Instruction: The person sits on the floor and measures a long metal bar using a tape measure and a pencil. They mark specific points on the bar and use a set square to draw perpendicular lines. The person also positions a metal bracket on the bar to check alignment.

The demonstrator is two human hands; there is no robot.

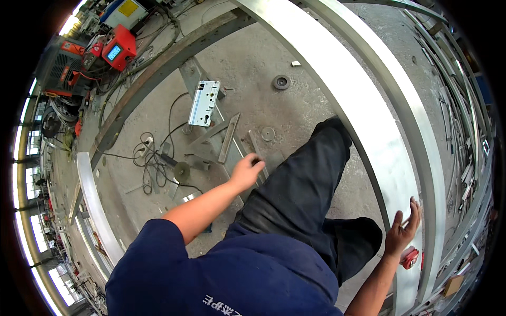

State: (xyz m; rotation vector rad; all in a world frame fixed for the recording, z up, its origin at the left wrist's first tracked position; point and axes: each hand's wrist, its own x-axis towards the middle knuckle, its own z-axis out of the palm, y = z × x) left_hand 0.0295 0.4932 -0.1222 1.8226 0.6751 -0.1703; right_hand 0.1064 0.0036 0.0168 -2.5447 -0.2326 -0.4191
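Note:
My left hand (246,173) is over the floor area in front of my leg, its fingers curled in; a small dark patch shows between thumb and fingers, too unclear to name. My right hand (402,230) rests with outstretched fingers on the wide silver metal beam (363,105) that curves past my right side. Beside its wrist a red tape measure (409,258) sits on the beam. Beyond my left hand is a flat metal lock case (204,103) with holes, and nearer lies a metal bar (229,138). An angle grinder (178,168) with a tangled cord lies to the left.
A second silver beam (406,95) runs alongside the first. A rusty brown beam (153,68) crosses the far left. Behind it stand a red machine with a lit screen (117,51) and cables. A dark round ring (281,82) lies on the floor. Metal lengths (464,174) are piled far right.

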